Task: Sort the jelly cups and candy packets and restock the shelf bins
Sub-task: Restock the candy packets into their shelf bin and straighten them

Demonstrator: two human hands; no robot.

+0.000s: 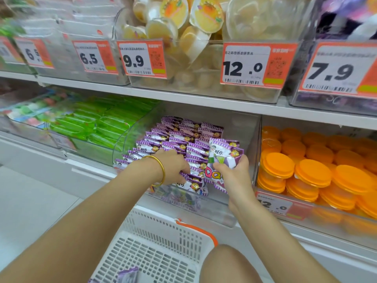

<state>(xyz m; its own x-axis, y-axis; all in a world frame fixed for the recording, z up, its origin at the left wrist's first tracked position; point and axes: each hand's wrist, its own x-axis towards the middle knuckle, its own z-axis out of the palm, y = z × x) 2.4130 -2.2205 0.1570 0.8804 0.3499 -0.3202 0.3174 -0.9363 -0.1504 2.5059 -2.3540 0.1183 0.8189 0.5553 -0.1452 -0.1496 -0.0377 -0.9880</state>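
Rows of purple candy packets (179, 137) fill a clear shelf bin (251, 144) on the lower shelf. My left hand (173, 166), with a gold bangle on the wrist, reaches into the front rows, its fingers curled on packets there. At the bin's right side, my right hand (234, 172) grips a small bunch of purple packets (222, 158) held upright. A white plastic basket (183, 231) stands below my arms, with a purple packet (127, 275) lying in it.
Orange-lidded jelly cups (314, 170) fill the bin to the right. Green packets (98, 123) fill the bin to the left. Yellow jelly cups (183, 27) sit in upper-shelf bins behind orange price tags (257, 64). My knee (224, 262) is beside the basket.
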